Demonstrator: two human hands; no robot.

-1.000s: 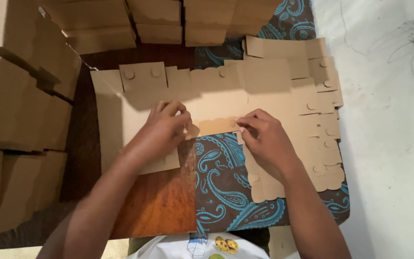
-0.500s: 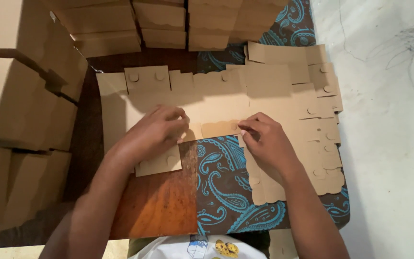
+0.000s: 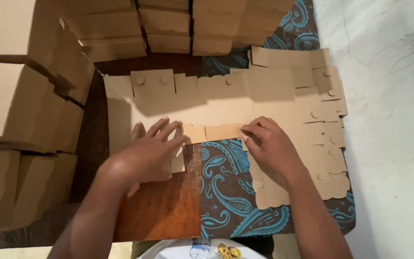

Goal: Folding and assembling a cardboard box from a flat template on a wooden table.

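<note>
A flat die-cut brown cardboard box blank [image 3: 226,103] lies spread over the small table. My left hand [image 3: 149,151] rests flat on its left part, fingers apart and pointing away from me, pressing the card down. My right hand [image 3: 271,144] lies on the right part, its fingertips at the end of a narrow cardboard flap [image 3: 214,132] that runs between the two hands. Neither hand grips anything; both press on the blank.
The table has a bare brown wooden surface [image 3: 164,211] and a dark cloth with blue paisley pattern [image 3: 228,192]. Folded brown cardboard boxes are stacked at the left [image 3: 20,110] and along the back [image 3: 168,24]. A pale wall or floor [image 3: 394,129] lies to the right.
My left hand has opened from a curled grip near the flap into a flat spread press. The right hand stays at the flap's right end. The camera view has shifted slightly.
</note>
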